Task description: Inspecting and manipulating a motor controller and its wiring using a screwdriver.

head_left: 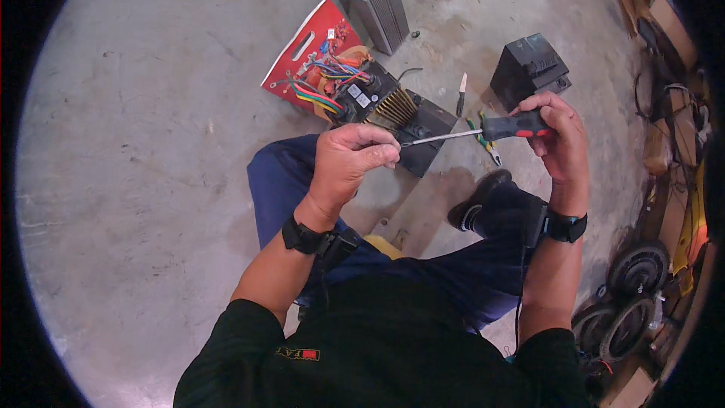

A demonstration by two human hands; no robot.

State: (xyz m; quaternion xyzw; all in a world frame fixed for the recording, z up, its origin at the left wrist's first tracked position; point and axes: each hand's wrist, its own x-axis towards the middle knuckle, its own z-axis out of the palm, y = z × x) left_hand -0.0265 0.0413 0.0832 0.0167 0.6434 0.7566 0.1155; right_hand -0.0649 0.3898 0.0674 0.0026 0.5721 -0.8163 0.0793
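My right hand (557,134) is wrapped round the black and red handle of a screwdriver (498,128), whose metal shaft points left. At the shaft's tip, the thumb and fingers of my left hand (359,149) are pinched together; anything small between them is too fine to make out. Beyond my hands, a black finned controller box (364,98) with a bundle of coloured wires (313,98) rests against a dark block (430,125). Pliers (489,143) with yellow-green handles lie on the floor below the screwdriver, and a knife (462,94) lies just past them.
A red bag (302,45) lies under the wires. A grey finned box (381,15) stands farther back, and a black battery-like block (529,68) sits to the right. Along the right edge are cardboard pieces (672,30) and round black wheels (638,268).
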